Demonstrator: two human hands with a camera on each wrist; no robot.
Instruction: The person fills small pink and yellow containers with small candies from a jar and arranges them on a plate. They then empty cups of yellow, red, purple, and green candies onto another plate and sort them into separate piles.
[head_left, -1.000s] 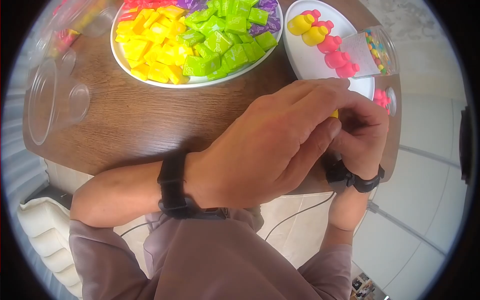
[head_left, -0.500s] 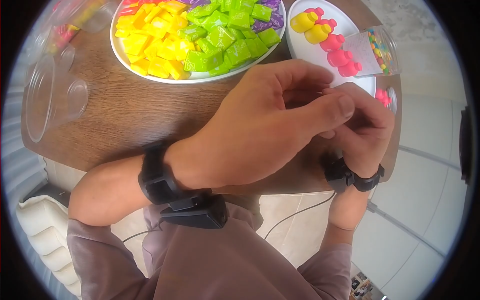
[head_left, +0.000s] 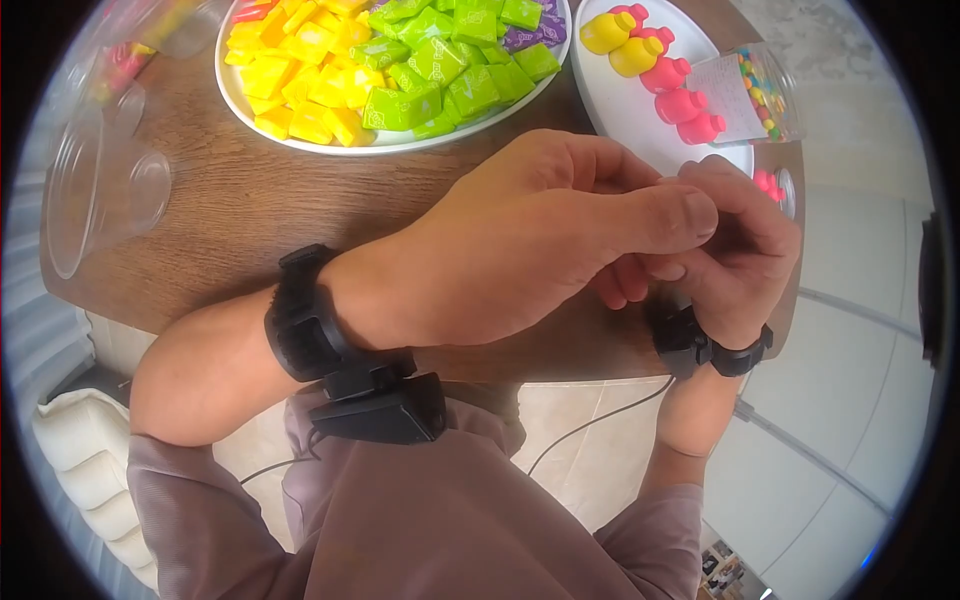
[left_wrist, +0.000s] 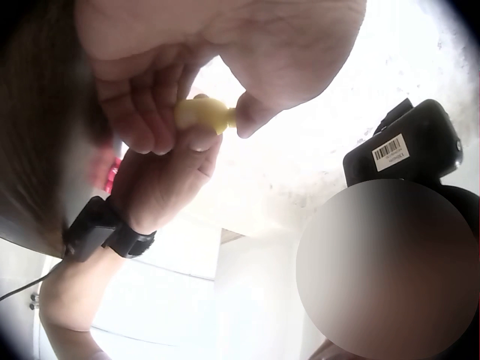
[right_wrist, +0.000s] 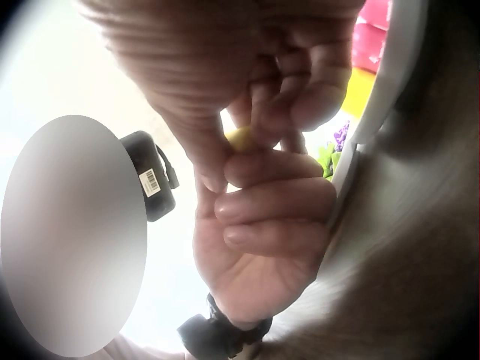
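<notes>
A small yellow bottle [left_wrist: 201, 114] with a narrow neck is held between both hands; the head view hides it behind the fingers. My right hand [head_left: 745, 250] pinches its body between thumb and fingers. My left hand [head_left: 520, 245] reaches across from the left, its thumb at the bottle's neck and its fingers curled behind. In the right wrist view only a bit of yellow bottle [right_wrist: 241, 138] shows between the fingertips. Just beyond the hands, a white oval plate [head_left: 625, 105] carries yellow bottles [head_left: 607, 33] and several pink bottles [head_left: 683, 105].
At the back, a large white plate [head_left: 225, 75] holds yellow, green, red and purple wrapped sweets. A clear jar of coloured candies [head_left: 765, 95] lies at the right plate's edge. Clear plastic cups [head_left: 100, 200] lie on the left of the wooden table [head_left: 240, 200].
My left hand has shifted from lying over the right hand; its fingers spread apart, then closed again at the right fingertips. The yellow spot seen earlier between the hands is now hidden in the head view.
</notes>
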